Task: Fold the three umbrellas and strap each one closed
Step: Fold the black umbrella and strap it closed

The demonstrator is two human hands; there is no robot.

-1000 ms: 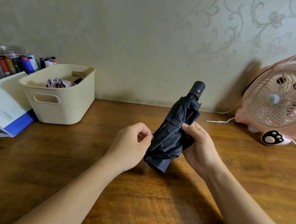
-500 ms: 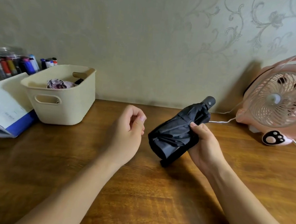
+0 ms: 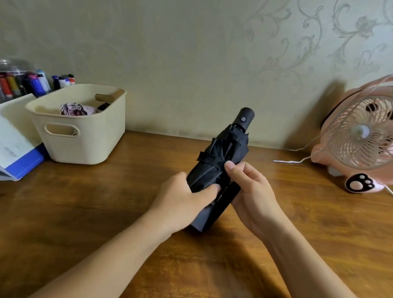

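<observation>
Holding the black umbrella (image 3: 227,147) tilted between both hands, we are curling our left hand (image 3: 181,199) around its lower folds while our right hand (image 3: 253,194) is gripping its other side, handle pointing away

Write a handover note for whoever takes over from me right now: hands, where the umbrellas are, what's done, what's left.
Left hand: grips the lower folds of the black umbrella.
Right hand: holds its other side, thumb on the band round its middle.
Umbrella: folded, tilted, handle up, lower end down by the table.
Cream basket: holds a pink patterned bundle and something dark, likely the other umbrellas; unconfirmed.
Done: black one folded.
Left: confirm its strap is fastened; a black strip hangs by the right palm.
</observation>
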